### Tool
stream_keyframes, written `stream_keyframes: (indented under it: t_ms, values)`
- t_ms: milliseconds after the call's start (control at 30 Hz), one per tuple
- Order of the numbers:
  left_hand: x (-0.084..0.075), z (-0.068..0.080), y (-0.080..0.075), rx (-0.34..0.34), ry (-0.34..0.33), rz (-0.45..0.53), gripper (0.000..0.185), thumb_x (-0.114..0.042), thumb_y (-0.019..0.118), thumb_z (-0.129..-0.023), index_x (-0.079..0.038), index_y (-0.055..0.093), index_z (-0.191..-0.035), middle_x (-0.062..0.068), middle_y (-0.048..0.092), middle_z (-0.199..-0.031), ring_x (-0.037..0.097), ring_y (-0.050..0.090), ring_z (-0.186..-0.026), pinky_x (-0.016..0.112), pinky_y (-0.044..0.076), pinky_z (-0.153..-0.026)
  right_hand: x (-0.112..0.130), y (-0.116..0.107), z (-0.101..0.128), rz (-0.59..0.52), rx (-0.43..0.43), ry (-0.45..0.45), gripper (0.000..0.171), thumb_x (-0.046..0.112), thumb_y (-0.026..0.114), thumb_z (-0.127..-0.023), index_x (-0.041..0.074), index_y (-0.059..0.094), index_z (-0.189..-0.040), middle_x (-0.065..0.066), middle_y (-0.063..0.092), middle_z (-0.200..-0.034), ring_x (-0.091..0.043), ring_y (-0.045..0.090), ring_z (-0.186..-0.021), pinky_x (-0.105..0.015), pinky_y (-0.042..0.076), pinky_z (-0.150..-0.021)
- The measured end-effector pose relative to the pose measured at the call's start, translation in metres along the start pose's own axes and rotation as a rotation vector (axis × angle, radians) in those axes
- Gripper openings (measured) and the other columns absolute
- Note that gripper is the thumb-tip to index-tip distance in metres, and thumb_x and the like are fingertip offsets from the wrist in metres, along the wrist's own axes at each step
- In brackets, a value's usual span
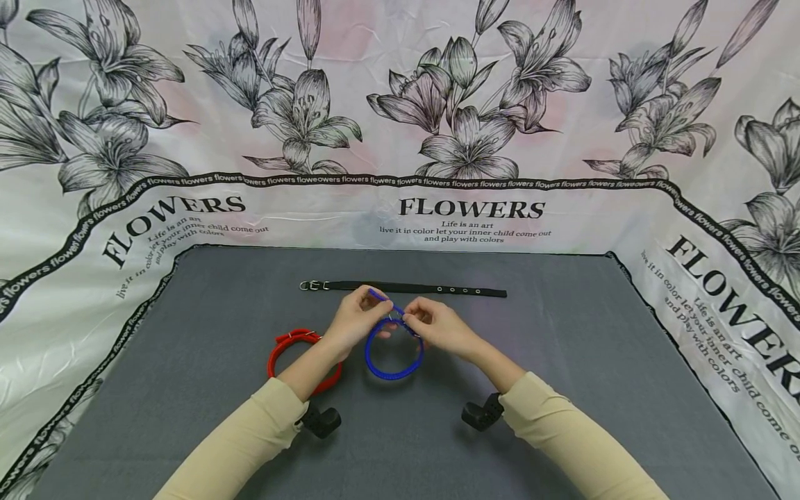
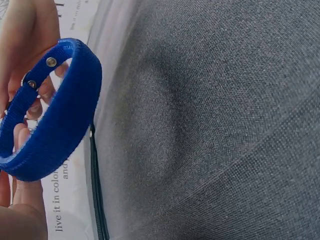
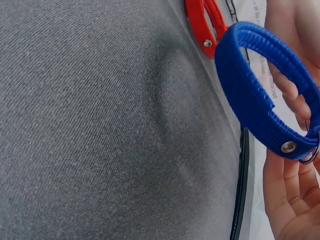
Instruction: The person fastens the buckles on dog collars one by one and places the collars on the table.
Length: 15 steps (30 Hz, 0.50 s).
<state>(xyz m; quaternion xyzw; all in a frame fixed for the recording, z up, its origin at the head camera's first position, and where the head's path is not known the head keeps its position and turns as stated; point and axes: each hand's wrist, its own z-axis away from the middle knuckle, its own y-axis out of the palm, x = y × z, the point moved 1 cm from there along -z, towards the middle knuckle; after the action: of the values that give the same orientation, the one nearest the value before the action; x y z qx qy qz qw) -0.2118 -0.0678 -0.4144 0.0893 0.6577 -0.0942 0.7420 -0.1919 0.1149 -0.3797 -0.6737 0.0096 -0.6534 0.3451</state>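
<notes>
Left hand (image 1: 356,316) and right hand (image 1: 437,326) both pinch the looped blue collar (image 1: 394,354) at its buckle.

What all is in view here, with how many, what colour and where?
blue collar: 1, blue, looped, held above mat centre by both hands
red collar: 1, red, looped, on mat, partly under left forearm
black collar: 1, black, laid straight on mat beyond the hands
mat: 1, grey, covering the table
cloth: 1, white with flower print, behind and beside mat
left hand: pinching blue collar
right hand: pinching blue collar
</notes>
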Motion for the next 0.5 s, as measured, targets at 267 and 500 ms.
stream_keyframes:
  t_ms: [267, 500]
  values:
    - [-0.007, 0.004, 0.002, 0.0, -0.011, -0.036, 0.026, -0.019, 0.059, -0.091, -0.001, 0.056, -0.11, 0.009, 0.058, -0.098, 0.027, 0.064, -0.083, 0.045, 0.053, -0.077, -0.024, 0.003, -0.013, -0.019, -0.004, 0.015, 0.021, 0.026, 0.055, -0.093, 0.009, 0.058, -0.105, -0.009, 0.06, -0.088, -0.023, 0.06, -0.066, -0.045, 0.053, -0.063]
    - [0.0, -0.001, 0.006, -0.077, 0.031, 0.029, 0.017, -0.019, 0.054, -0.094, -0.006, 0.052, -0.105, 0.01, 0.06, -0.097, 0.019, 0.064, -0.08, 0.044, 0.054, -0.074, -0.023, 0.001, -0.012, -0.051, 0.042, 0.043, 0.02, 0.024, 0.054, -0.093, 0.009, 0.057, -0.107, -0.01, 0.059, -0.091, -0.019, 0.06, -0.068, -0.047, 0.053, -0.067]
